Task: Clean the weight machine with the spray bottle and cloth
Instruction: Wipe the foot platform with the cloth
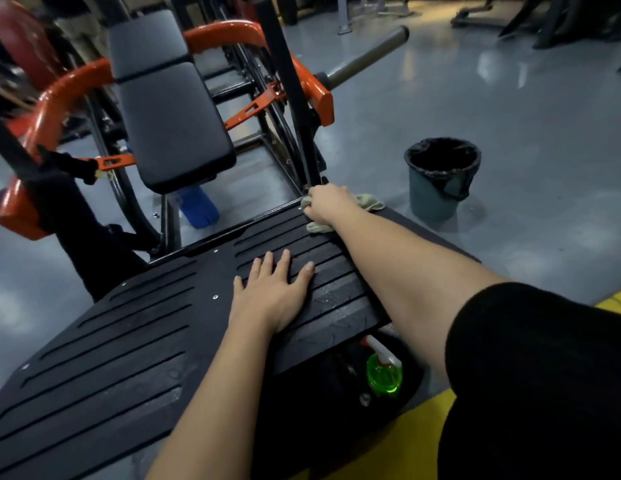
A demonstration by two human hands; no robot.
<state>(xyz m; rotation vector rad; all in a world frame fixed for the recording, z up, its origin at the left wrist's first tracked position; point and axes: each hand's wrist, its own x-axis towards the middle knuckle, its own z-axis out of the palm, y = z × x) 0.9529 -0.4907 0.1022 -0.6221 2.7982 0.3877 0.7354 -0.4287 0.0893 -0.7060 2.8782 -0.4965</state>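
The weight machine has a black grooved footplate point(136, 327) in front of me, a black padded seat point(170, 109) and orange arms point(59, 98) behind it. My left hand point(272, 292) rests flat on the footplate with straight fingers. My right hand point(328, 204) grips a pale greenish cloth point(369, 201) at the plate's far right corner, next to a black upright post. A green spray bottle point(383, 374) with a white trigger stands on the floor under the plate's near right edge, held by neither hand.
A grey bucket point(440, 181) lined with a black bag stands on the shiny floor to the right. A steel bar point(368, 55) juts out from the machine. A blue object point(200, 207) lies under the seat. Yellow floor marking point(406, 441) runs at bottom right.
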